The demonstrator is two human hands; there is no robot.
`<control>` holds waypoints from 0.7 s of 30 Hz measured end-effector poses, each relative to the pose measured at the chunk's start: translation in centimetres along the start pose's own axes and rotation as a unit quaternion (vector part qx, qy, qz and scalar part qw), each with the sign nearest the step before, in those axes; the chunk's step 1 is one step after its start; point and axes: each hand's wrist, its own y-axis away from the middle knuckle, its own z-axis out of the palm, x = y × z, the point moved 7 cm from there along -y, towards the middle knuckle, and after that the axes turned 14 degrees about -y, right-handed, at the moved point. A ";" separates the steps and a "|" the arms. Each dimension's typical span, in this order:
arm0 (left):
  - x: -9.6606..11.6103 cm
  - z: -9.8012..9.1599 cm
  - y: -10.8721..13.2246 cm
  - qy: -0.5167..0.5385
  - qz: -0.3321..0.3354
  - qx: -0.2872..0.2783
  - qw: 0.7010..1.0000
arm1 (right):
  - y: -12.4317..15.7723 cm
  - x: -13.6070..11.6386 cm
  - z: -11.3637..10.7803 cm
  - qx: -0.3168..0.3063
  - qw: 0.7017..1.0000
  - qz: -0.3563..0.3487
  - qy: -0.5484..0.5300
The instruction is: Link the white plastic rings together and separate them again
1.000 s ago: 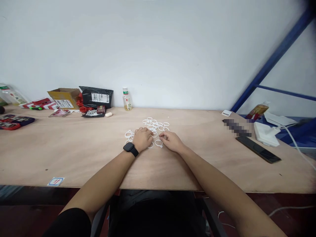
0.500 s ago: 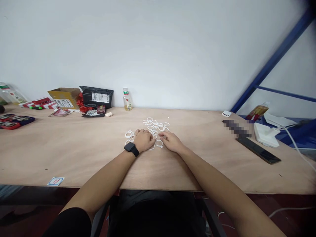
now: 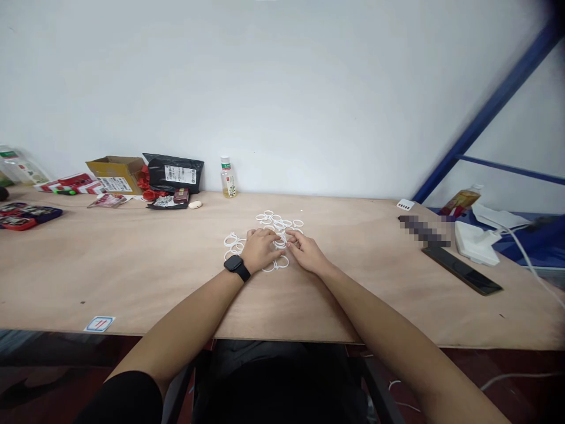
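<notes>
Several white plastic rings [image 3: 279, 222] lie scattered in the middle of a wooden table [image 3: 132, 271]. My left hand [image 3: 259, 249], with a black watch on its wrist, rests curled on the near edge of the pile, fingertips pinching at a ring. My right hand [image 3: 305, 250] sits beside it, fingers bent and meeting the left fingertips over the same white ring [image 3: 281, 241]. More rings [image 3: 231, 240] lie just left of my left hand.
At the back left stand a cardboard box [image 3: 113, 174], a black parcel bag [image 3: 175, 172], red items and a small bottle [image 3: 228, 176]. A black phone [image 3: 461, 270], a white charger [image 3: 475, 242] and cables lie at the right. A blue metal frame [image 3: 485, 112] rises there.
Both hands have shifted slightly forward into the pile and their fingertips have come together over a ring. The ring that lay near my right fingers now sits below the hands.
</notes>
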 end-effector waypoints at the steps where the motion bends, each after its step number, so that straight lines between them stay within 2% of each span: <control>1: 0.1 0.0 0.0 0.003 0.009 0.007 1.000 | 0.0 0.0 -0.1 0.008 1.000 -0.004 -0.016; 5: 0.3 0.2 -0.1 0.032 0.048 0.033 0.998 | -0.1 0.3 -0.2 0.026 0.996 -0.005 -0.085; 12: 0.7 0.2 0.1 0.080 0.108 0.072 0.988 | -0.6 2.4 0.3 0.032 0.971 0.058 -0.231; 17: 0.6 0.5 0.3 0.106 0.091 0.068 0.988 | -0.5 2.7 0.5 0.039 0.946 0.100 -0.305; 21: 0.8 0.5 0.3 0.111 0.068 0.032 0.991 | -0.4 2.2 0.3 0.041 0.955 0.081 -0.282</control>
